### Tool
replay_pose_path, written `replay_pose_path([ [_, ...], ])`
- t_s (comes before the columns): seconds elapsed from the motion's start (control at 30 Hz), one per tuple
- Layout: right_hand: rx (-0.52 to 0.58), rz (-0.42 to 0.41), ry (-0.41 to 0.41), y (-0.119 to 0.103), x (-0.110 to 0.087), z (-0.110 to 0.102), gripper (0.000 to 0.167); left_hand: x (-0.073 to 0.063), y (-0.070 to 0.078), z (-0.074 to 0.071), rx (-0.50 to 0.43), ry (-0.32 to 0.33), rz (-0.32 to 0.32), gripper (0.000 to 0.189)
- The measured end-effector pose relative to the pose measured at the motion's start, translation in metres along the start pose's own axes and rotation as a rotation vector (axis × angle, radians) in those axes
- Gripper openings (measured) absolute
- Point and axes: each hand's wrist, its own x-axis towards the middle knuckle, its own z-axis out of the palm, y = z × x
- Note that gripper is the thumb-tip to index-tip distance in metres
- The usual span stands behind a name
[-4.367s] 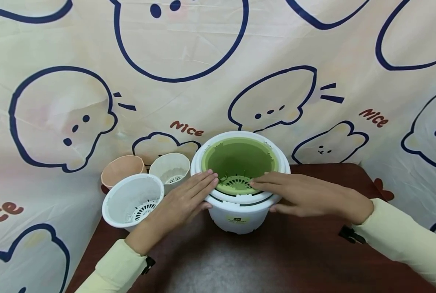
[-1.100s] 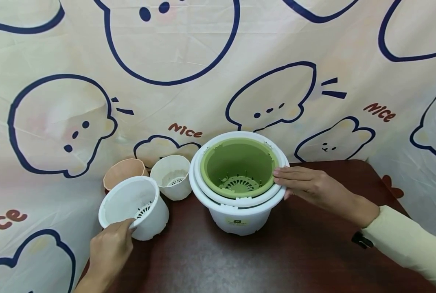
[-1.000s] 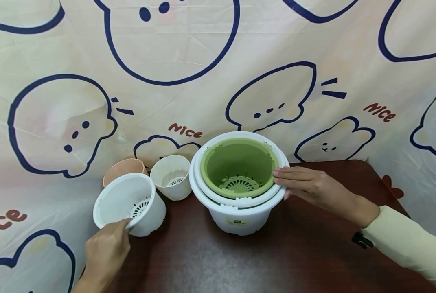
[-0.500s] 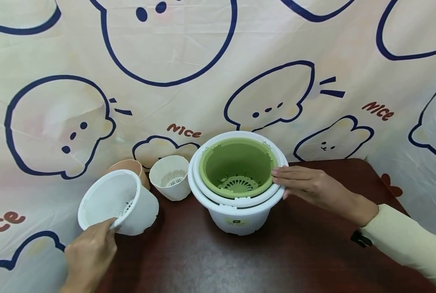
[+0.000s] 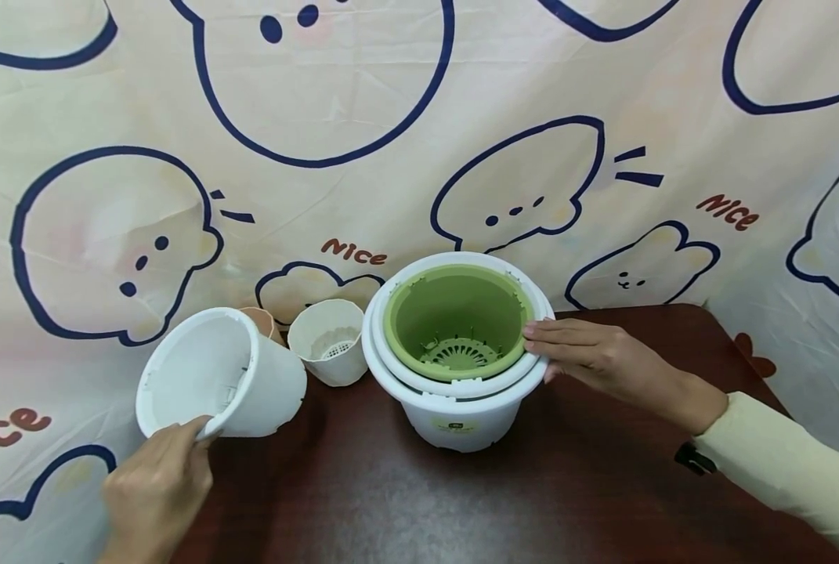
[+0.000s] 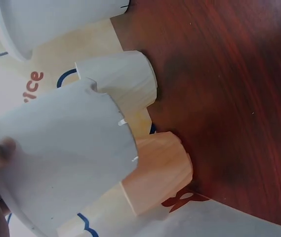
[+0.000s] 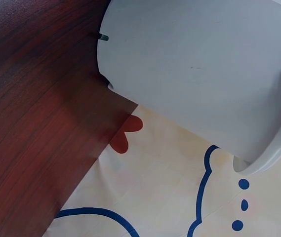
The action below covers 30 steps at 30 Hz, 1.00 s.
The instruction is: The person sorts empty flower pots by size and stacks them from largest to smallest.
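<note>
My left hand (image 5: 160, 482) grips the near rim of a white plastic flower pot (image 5: 273, 388), thumb against its outside wall in the left wrist view. The pot is tilted, its mouth facing left, and overlaps a peach pot (image 5: 262, 319). In the middle stands a nested stack: a green flower pot (image 5: 461, 301) with a slotted bottom sits inside white pots (image 5: 454, 423), the outer one bearing a yellow label. My right hand (image 5: 595, 360) rests straight fingers on the stack's right rims, thumb lower down by the outer white rim.
A cream faceted pot (image 5: 329, 345) with a perforated bottom stands left of the stack, beside the peach one. Everything is on a dark red-brown wooden table (image 5: 405, 501). A cartoon-printed cloth (image 5: 363, 196) hangs right behind and along both sides.
My left hand has left the stack, taken the white pot by its rim, and moved it left, tipping and raising it. My right hand has shifted slightly and now stays at the stack's right rim.
</note>
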Motion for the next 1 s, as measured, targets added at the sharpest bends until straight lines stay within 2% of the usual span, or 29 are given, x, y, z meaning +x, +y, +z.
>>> replay_pose_path([
  [0.13, 0.005, 0.004, -0.001, 0.0, 0.0, 0.0, 0.043, 0.005, 0.0, -0.003, 0.009, -0.049, -0.012, 0.012],
  [0.23, 0.001, 0.002, -0.001, 0.0, 0.0, 0.0, 0.043, 0.008, 0.0, -0.003, 0.024, -0.039, -0.026, 0.012],
  [0.47, 0.013, 0.008, -0.003, -0.001, 0.001, 0.0, 0.043, 0.017, 0.0, 0.002, 0.027, 0.112, -0.052, 0.007],
  [0.83, 0.004, -0.001, 0.008, -0.001, 0.001, 0.0, 0.044, 0.032, 0.003, 0.003, 0.028, 0.167, -0.034, 0.004],
  [1.0, 0.01, 0.004, 0.014, -0.001, 0.001, 0.001, 0.044, 0.037, 0.002, 0.001, 0.031, 0.125, -0.04, 0.007],
])
